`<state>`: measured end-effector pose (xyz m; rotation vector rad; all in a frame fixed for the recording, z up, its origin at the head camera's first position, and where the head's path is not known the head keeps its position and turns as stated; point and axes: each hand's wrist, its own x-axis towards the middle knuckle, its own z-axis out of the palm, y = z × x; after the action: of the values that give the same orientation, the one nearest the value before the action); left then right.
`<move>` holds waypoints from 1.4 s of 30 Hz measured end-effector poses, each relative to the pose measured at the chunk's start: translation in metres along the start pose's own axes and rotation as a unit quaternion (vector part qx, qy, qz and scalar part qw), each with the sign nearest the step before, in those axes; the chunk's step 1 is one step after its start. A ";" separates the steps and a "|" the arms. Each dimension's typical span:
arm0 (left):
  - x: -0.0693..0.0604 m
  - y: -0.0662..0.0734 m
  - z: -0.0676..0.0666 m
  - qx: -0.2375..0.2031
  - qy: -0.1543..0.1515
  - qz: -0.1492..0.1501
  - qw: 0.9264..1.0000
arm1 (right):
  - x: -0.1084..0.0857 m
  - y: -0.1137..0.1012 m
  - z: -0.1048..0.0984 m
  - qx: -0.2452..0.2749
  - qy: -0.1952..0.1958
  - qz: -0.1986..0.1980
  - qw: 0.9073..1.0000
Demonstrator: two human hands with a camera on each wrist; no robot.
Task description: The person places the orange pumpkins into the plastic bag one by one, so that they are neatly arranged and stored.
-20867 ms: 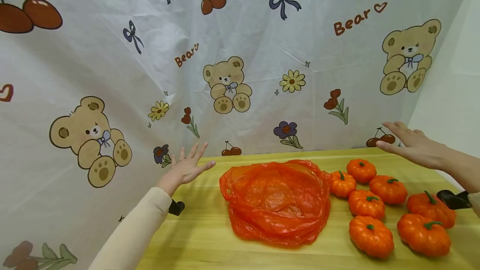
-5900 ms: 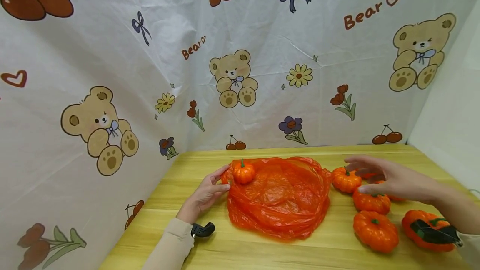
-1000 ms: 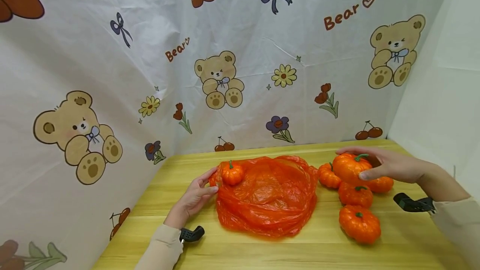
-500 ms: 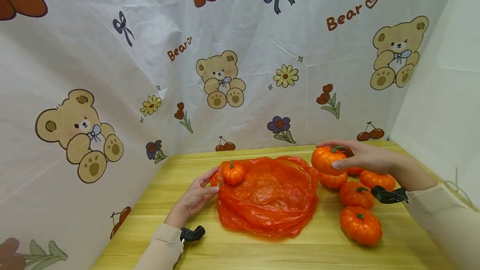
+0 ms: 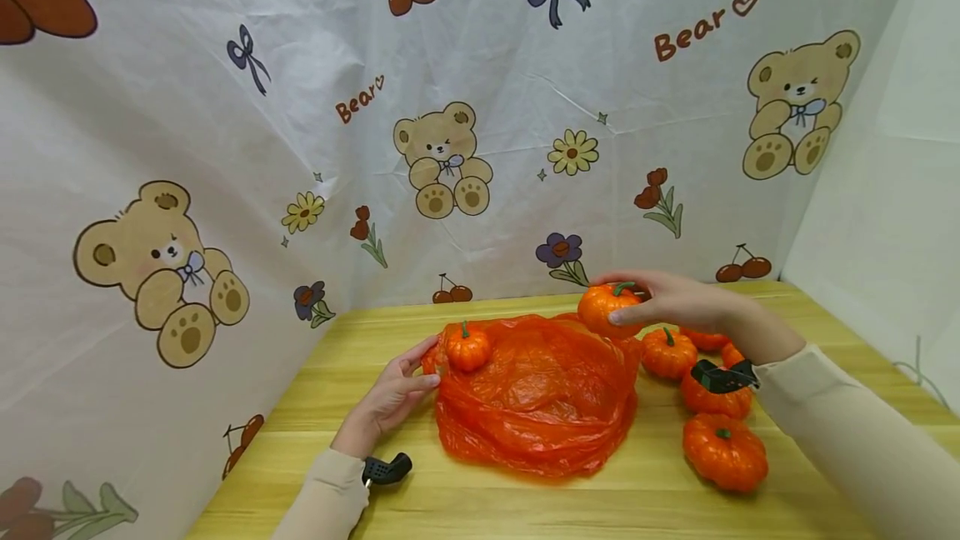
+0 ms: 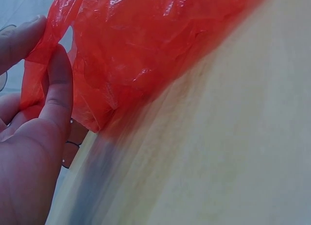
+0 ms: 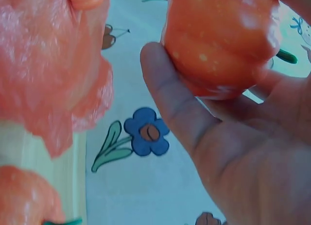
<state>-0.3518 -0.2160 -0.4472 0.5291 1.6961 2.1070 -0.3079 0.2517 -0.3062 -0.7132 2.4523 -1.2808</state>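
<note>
A red plastic bag [image 5: 540, 407] lies spread with its mouth up on the wooden table. My left hand [image 5: 388, 394] pinches its left edge; in the left wrist view, the thin film passes between thumb [image 6: 22, 43] and fingers. Just inside that edge sits a small orange pumpkin [image 5: 468, 348] with a green stem. My right hand [image 5: 675, 307] grips another orange pumpkin [image 5: 606, 308] and holds it above the bag's back right rim. In the right wrist view, fingers support this pumpkin [image 7: 218, 45] from below, with the bag [image 7: 43, 74] off to the left.
Several more orange pumpkins stand right of the bag, among them a front one [image 5: 724, 452] and one beside the rim [image 5: 668, 352]. The right arm partly hides others. A bear-printed white cloth [image 5: 510, 215] hangs behind the table [image 5: 480, 507], and a white panel bounds the right side.
Over the last second my right hand has carried its pumpkin leftward from the cluster to the bag's rim. The left hand stays at the bag's edge. Earlier, the small pumpkin appeared inside that edge.
</note>
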 end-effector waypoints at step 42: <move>0.000 -0.002 -0.002 -0.008 0.004 -0.001 1.000 | 0.115 -0.008 0.074 0.037 -0.054 0.078 0.995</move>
<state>-0.3526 -0.2175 -0.4499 0.5148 1.6828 2.1211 -0.3681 0.1341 -0.3439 -0.5453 2.3114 -1.2353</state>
